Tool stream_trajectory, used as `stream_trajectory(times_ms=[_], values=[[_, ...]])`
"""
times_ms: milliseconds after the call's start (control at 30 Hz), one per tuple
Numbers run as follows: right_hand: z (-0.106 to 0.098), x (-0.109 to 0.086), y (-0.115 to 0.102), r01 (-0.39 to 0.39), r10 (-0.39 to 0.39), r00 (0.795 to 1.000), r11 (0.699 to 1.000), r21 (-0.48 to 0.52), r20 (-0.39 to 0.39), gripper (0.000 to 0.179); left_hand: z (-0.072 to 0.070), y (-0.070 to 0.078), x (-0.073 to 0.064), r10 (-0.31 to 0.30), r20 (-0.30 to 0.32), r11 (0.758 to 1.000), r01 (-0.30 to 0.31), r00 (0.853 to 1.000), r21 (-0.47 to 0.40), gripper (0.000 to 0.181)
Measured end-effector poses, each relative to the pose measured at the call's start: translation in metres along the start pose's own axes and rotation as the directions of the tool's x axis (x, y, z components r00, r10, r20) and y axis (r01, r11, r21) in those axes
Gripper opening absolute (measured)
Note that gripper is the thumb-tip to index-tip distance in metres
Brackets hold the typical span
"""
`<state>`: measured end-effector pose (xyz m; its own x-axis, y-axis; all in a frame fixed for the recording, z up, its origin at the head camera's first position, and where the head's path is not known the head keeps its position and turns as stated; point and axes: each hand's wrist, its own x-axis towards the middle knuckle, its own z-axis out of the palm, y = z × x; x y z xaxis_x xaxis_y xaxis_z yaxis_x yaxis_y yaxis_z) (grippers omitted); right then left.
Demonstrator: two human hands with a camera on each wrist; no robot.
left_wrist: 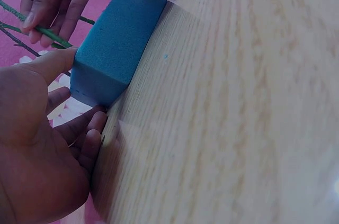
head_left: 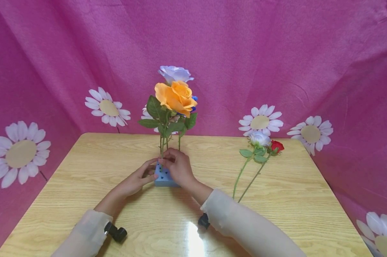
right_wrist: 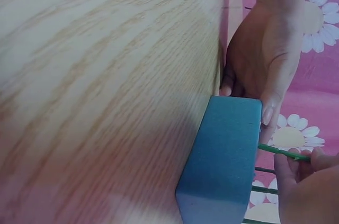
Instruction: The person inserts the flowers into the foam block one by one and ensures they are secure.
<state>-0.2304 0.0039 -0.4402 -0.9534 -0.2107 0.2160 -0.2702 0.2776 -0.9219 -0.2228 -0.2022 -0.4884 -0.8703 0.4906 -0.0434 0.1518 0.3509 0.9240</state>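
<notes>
A blue foam block with holes in its top stands on the table, and several artificial flowers rise from it. My left hand holds the block at its left end, thumb on the top edge and fingers along the side. With thumb and fingertips, my right hand pinches a green flower stem just above the block; the stem meets the block's top. An orange rose stands in front of a pale lilac rose. Behind them a blue flower is mostly hidden.
A white rose and a red rose lie on the wooden table to the right, stems toward me. A pink curtain with printed daisies hangs behind and at both sides. Black wrist cameras sit on both forearms.
</notes>
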Motion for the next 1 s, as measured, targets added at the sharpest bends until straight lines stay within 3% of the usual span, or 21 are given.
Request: stream_trajectory(times_ms=[267,567,1000], values=[[0.001,-0.002,0.003,-0.005,0.005,1.000,1.000,-0.011,0.028,0.005,0.001,0.000,-0.001,-0.006,-0.012,1.000,0.006,1.000,0.010,0.064],[0.004,-0.003,0.010,0.005,-0.005,0.998,1.000,-0.010,0.056,0.005,0.001,0.000,0.000,0.030,-0.009,0.999,-0.030,0.999,0.017,0.063],[0.008,-0.004,0.016,0.039,-0.038,0.998,0.999,-0.016,0.050,0.007,0.001,0.001,0.001,0.036,-0.007,0.999,-0.036,0.999,0.013,0.065]])
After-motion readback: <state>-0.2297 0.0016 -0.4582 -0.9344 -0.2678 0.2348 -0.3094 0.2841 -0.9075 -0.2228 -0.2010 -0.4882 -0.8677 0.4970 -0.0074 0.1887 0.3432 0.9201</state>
